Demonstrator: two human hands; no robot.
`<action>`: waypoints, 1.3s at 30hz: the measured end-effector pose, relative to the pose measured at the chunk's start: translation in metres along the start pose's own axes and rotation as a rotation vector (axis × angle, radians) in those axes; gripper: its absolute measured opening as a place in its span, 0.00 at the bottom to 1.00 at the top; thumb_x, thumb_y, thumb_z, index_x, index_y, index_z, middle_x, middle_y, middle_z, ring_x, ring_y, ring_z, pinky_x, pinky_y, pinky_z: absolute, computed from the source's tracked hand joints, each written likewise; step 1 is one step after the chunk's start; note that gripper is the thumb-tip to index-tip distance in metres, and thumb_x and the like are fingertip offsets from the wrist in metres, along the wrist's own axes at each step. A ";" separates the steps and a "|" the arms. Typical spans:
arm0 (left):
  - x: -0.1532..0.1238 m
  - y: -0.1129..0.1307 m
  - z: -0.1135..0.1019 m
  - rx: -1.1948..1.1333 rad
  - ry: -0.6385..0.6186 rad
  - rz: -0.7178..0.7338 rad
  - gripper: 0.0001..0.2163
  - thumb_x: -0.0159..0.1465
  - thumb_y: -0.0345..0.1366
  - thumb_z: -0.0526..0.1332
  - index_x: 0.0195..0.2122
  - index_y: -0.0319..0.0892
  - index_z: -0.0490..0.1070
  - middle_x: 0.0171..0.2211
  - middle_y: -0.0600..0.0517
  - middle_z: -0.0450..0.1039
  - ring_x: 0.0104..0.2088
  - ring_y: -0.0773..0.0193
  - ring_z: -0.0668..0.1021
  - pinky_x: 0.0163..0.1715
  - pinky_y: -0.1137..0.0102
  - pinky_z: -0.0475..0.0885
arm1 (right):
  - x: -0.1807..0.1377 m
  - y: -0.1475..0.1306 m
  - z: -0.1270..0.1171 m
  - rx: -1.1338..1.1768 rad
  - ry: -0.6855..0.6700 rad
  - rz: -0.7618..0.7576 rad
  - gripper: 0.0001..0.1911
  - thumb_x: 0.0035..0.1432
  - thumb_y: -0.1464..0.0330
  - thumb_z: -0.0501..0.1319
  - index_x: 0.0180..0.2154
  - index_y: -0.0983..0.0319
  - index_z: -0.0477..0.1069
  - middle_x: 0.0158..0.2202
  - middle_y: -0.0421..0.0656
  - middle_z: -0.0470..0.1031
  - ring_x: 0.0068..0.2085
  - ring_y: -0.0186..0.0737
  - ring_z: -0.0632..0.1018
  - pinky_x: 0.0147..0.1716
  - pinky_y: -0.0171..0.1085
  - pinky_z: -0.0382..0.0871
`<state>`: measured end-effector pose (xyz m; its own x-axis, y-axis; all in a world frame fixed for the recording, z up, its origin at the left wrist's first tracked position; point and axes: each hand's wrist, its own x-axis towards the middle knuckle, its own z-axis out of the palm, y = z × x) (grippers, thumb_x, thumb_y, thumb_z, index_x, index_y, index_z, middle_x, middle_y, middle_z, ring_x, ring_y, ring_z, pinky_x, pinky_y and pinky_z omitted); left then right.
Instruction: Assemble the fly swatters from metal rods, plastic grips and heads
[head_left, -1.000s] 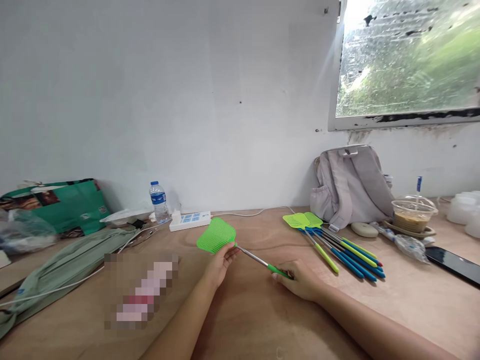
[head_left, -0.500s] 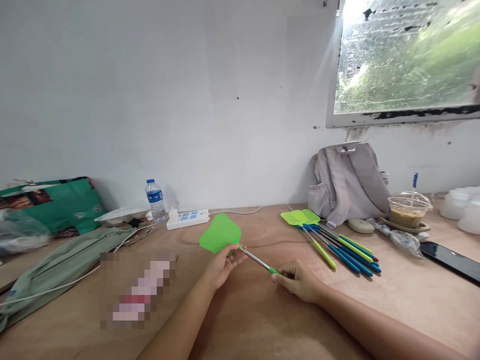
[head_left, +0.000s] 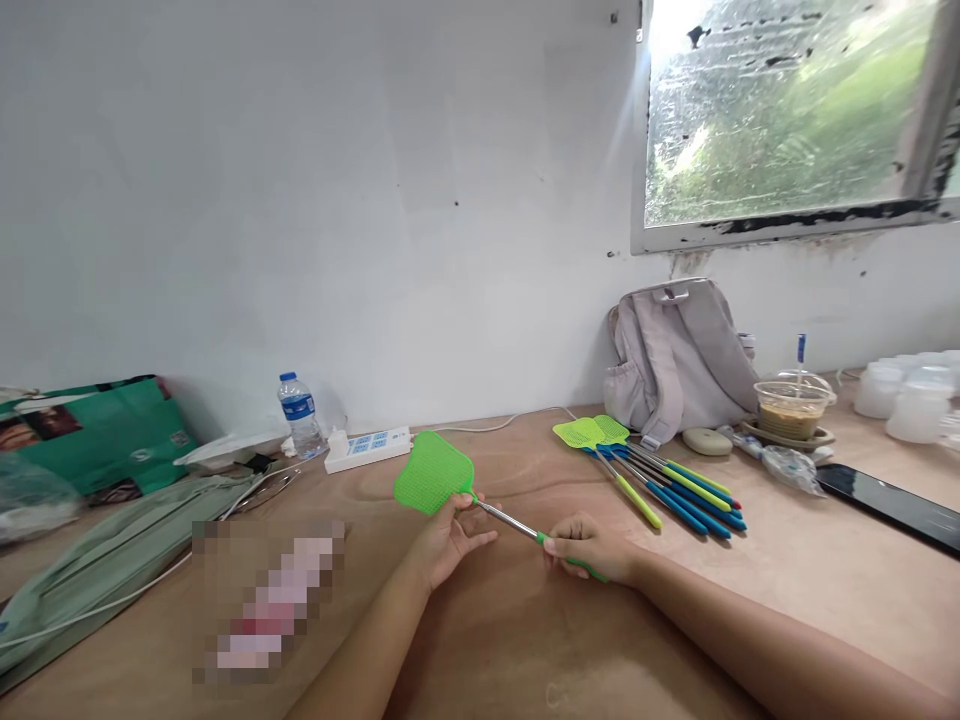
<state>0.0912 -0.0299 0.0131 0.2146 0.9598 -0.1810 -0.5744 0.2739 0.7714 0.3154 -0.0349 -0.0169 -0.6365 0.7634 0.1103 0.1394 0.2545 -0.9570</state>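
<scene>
A bright green fly swatter (head_left: 435, 472) with a mesh head and a metal shaft is held slantwise above the table, its head to the upper left. My left hand (head_left: 448, 540) pinches its neck just below the head, the other fingers spread out. Around the front of the green handle, my right hand (head_left: 592, 548) is closed, thumb on top; the handle's end shows under the palm. To the right lies a pile of more fly swatters (head_left: 675, 490), with yellow-green and blue handles and yellow-green heads.
Behind the pile stands a grey backpack (head_left: 679, 360). Farther right are an iced drink cup (head_left: 791, 408), a black phone (head_left: 892, 505) and white bottles (head_left: 919, 405). Leftward are a power strip (head_left: 367, 450), a water bottle (head_left: 301, 415) and a green bag (head_left: 97, 440).
My right hand has shifted its grip, so the handle's end now shows beneath it. My left hand's free fingers have spread wider. The view has turned slightly to the right.
</scene>
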 end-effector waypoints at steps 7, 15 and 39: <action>0.002 -0.011 -0.001 -0.043 -0.014 0.016 0.03 0.52 0.29 0.60 0.26 0.41 0.66 0.29 0.55 0.73 0.32 0.61 0.78 0.44 0.52 0.67 | -0.002 -0.003 -0.009 0.224 -0.079 0.043 0.23 0.52 0.52 0.55 0.23 0.67 0.71 0.08 0.32 0.55 0.13 0.25 0.54 0.16 0.31 0.42; -0.001 -0.003 0.003 0.089 -0.078 0.198 0.13 0.48 0.25 0.63 0.36 0.42 0.68 0.38 0.51 0.72 0.32 0.63 0.77 0.37 0.64 0.73 | -0.005 -0.012 -0.018 0.039 0.162 -0.020 0.23 0.46 0.54 0.60 0.38 0.65 0.66 0.14 0.31 0.58 0.15 0.26 0.59 0.16 0.29 0.47; 0.017 -0.004 -0.020 0.247 0.296 0.281 0.05 0.45 0.24 0.58 0.23 0.38 0.65 0.18 0.60 0.63 0.14 0.75 0.66 0.18 0.76 0.64 | -0.038 0.015 -0.117 -1.256 0.855 0.681 0.30 0.54 0.51 0.49 0.47 0.67 0.67 0.45 0.59 0.66 0.49 0.57 0.66 0.43 0.46 0.57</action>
<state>0.0820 -0.0137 -0.0053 -0.1771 0.9807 -0.0830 -0.3652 0.0129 0.9308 0.4305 0.0099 -0.0041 0.3054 0.9030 0.3022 0.9513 -0.2756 -0.1378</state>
